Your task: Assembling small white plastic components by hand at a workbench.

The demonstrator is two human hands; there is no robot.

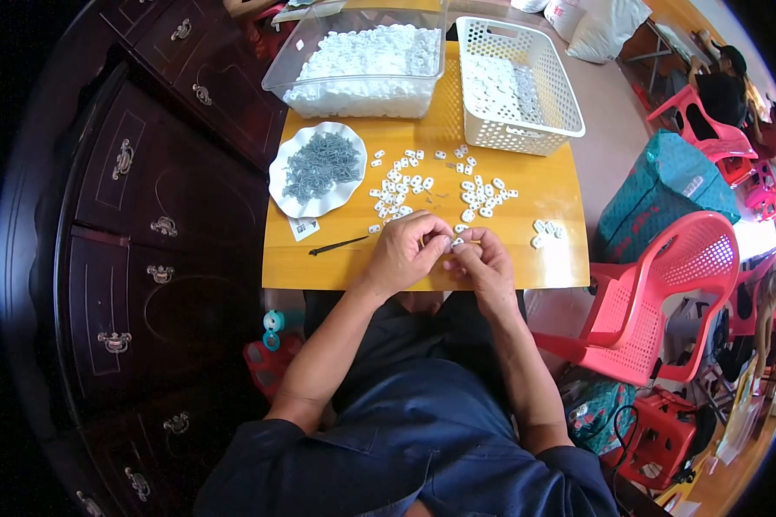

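Near the table's front edge my two hands meet, fingertips bent inward. A small white plastic piece (pixel 458 244) is pinched in my right hand (pixel 488 269). My left hand (pixel 407 252) is closed, thumb against forefinger, right beside that piece; whatever it grips is too small to tell. Just beyond my fingers lie many loose white two-holed plastic pieces (pixel 395 187), with a second cluster (pixel 485 197) to their right. A few tiny metal screws lie between them. Further left, a scalloped white plate (pixel 278 177) holds a heap of grey screws (pixel 322 165).
A clear bin (pixel 353 86) full of white pieces and a white perforated basket (pixel 526 136) stand at the table's (pixel 543 267) back. A black stick-like tool (pixel 338 246) lies left of my hands. Several white pieces (pixel 547 233) sit far right. Red chairs (pixel 655 302) and dark cabinets (pixel 138 215) flank me.
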